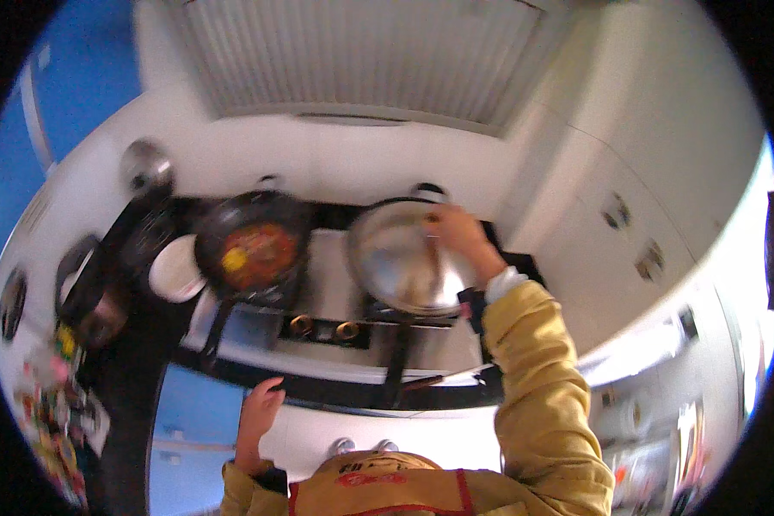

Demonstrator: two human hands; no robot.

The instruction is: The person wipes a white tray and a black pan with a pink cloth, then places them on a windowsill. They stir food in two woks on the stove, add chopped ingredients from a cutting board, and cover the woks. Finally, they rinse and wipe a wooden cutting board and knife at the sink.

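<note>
On the right burner sits a pan covered by a domed metal lid (393, 264), its black handle (396, 361) pointing towards me. My right hand (458, 235) is closed around the knob of this lid, near its upper right part. My left hand (262, 409) hovers by the front edge of the counter, fingers slightly curled and apart, holding nothing. A black wok (232, 222) on the left burner contains red food (267, 255) with a yellow piece (235, 258) on it. Motion blurs the picture.
A white bowl (175, 271) stands left of the wok. A thin utensil with a dark handle (424, 382) lies at the counter's front right. Two brass-coloured stove knobs (301, 324) sit between the pans. Another metal lid (147, 166) is at the back left, below the range hood (367, 58).
</note>
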